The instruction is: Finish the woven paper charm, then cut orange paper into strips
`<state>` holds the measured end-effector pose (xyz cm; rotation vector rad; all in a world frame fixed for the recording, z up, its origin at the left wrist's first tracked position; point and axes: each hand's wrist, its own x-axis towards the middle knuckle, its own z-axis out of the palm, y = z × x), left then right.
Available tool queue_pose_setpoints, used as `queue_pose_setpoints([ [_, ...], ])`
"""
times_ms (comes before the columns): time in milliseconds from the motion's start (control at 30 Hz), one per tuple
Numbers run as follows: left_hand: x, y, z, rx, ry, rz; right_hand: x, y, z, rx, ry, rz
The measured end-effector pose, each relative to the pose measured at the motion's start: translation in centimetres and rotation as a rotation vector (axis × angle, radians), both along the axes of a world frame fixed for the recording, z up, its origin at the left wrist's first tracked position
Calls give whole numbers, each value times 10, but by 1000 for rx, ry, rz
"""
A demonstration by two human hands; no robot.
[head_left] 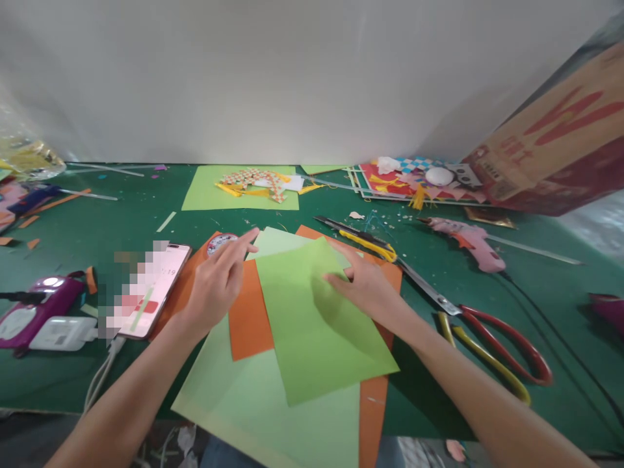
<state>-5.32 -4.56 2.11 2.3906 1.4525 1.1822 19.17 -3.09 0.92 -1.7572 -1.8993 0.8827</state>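
My right hand (368,289) grips the upper right edge of a bright green sheet of paper (302,325), its thumb on top. That sheet lies tilted over a smaller orange piece of paper (249,328) and a large pale green sheet (219,396). Left of the sheets, my left hand (219,279) is open, its index finger stretched forward near the pale sheet's far end; it holds nothing I can see. More orange paper (373,416) shows beneath the pile. A round patterned item (220,243) is partly covered by my left hand.
A yellow utility knife (368,244), red-handled scissors (507,341) and a pink glue gun (470,244) lie to the right. On the left are a phone (158,292) with a cable and a purple device (46,302). Paper crafts (258,182) lie behind; a paper bag (560,136) stands far right.
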Motion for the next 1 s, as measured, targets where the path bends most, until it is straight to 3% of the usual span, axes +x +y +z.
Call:
queue_pose_setpoints([
  [100,-1,-1,-4,39,-33,-3,2,-3,0,54,-208,58],
  [200,-4,0,-8,43,-26,-30,7,-6,0,232,-513,11],
  [267,-7,0,-10,23,-51,-5,7,-8,0,395,-601,-3],
  [333,-9,0,-11,-1,-91,-9,5,-10,-1,605,-544,110],
  [433,-12,-1,-13,-37,-129,-52,-4,-14,-7,831,-392,409],
  [500,-14,-1,-15,-48,-147,-85,-11,-17,-12,845,-361,532],
  [567,-15,-2,-17,-51,-164,-130,-16,-19,-17,811,-380,567],
  [800,-3,-8,-6,-12,-144,-304,-30,-22,-24,730,-360,507],
  [900,7,-12,0,8,64,-330,-36,-24,-26,685,-332,474],
  [1000,17,-14,-4,-38,328,-344,-34,-21,-25,688,-291,441],
])
